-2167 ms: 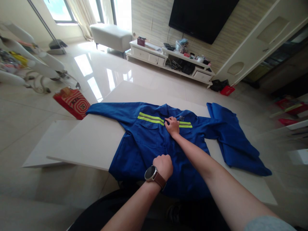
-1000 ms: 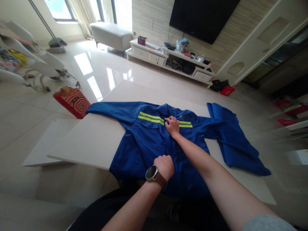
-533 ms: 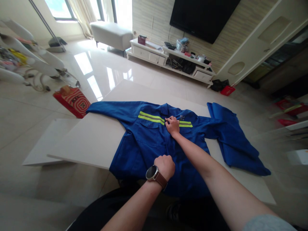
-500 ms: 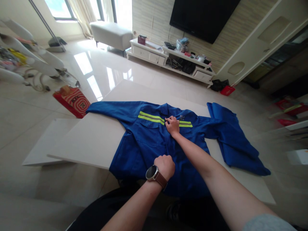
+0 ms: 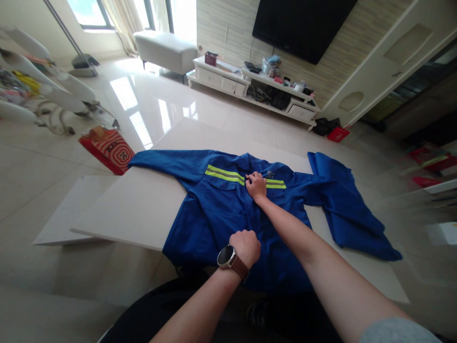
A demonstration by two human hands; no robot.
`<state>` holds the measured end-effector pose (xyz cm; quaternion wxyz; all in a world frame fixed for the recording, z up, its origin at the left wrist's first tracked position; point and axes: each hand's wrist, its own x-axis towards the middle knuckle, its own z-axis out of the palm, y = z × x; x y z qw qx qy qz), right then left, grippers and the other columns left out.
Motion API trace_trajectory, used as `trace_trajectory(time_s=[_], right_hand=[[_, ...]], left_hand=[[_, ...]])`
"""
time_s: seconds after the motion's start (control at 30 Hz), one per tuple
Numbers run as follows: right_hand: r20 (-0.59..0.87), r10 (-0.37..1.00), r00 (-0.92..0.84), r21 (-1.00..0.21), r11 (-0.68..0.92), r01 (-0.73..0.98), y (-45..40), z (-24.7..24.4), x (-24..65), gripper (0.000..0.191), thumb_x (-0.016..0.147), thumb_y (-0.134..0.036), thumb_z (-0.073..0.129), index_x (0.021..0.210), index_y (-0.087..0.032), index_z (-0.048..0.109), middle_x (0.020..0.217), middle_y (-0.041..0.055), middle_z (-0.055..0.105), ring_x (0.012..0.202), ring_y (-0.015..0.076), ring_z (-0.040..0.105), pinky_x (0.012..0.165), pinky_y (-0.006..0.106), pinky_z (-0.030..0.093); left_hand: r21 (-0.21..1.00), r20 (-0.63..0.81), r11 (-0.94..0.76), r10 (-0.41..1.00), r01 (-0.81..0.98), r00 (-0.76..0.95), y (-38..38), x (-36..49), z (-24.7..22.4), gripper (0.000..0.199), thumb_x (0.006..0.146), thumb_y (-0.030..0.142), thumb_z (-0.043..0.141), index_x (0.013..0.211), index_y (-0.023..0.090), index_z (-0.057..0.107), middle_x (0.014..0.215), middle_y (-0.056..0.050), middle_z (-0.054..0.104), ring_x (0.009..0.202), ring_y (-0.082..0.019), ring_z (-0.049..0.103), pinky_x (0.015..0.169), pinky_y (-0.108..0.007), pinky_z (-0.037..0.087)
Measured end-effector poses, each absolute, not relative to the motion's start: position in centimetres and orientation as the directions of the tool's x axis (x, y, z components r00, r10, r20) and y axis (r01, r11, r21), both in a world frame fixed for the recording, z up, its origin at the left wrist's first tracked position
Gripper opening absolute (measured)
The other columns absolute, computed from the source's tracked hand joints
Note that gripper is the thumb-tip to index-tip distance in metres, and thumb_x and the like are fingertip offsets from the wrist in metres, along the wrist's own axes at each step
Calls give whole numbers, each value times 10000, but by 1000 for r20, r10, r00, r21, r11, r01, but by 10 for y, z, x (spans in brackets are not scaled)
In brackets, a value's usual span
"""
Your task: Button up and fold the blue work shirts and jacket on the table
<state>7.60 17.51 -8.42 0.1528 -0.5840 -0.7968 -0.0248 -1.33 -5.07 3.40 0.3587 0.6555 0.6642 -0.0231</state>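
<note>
A blue work jacket (image 5: 217, 205) lies front side up, with a yellow-and-grey reflective strip across its chest. One sleeve stretches left, and the other reaches right onto a folded blue garment (image 5: 352, 214). My left hand (image 5: 245, 247), with a round watch above it, is closed on the jacket's front near the lower middle; its fingertips are hidden. Farther up, my right hand (image 5: 256, 186) has its fingers curled on the front opening at chest height, between the two halves of the strip, pinching the cloth.
The jacket rests on a pale table (image 5: 124, 209), its hem hanging over the near edge. A lower white surface (image 5: 71, 209) juts out at left. Beyond are a red paper bag (image 5: 109, 150), a grey bench (image 5: 166, 50) and a white TV cabinet (image 5: 217, 78).
</note>
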Motion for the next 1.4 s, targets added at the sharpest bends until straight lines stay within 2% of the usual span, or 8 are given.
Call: trace_trajectory(time_s=[0.43,0.77,1.13,1.4], right_hand=[[246,918,-310,-139,350,926,175,-82,77,303,975,-247,478,1139,-261,734,1127,95,626,1073,264,494,860,374,337],[274,927,-257,-152,305,940,176,-86,75,309,976,-257,442,1062,-218,737,1105,107,625,1059,268,506,850,373,358],[269,928,-256,-134,299,945,176,-86,75,299,967,-248,453,1061,-204,732,1119,112,626,1072,271,513,859,377,368],[270,935,-229,-171,281,945,178,-84,74,273,933,-236,477,991,-189,739,1114,124,646,1066,284,516,844,385,380]], left_hand=[[442,-513,133,849,887,129,-51,-13,37,366,976,337,501,1112,131,771,1147,-191,754,1100,-314,715,900,-377,561],[438,-525,137,841,889,130,-51,-14,39,368,982,337,493,1121,135,768,1161,-196,748,1102,-306,713,904,-370,553],[434,-516,130,847,891,127,-52,-13,38,374,979,345,491,1122,138,767,1156,-191,752,1094,-304,715,898,-372,557],[439,-514,131,848,889,129,-52,-13,36,374,976,344,495,1118,134,770,1153,-195,750,1100,-314,712,900,-382,559]])
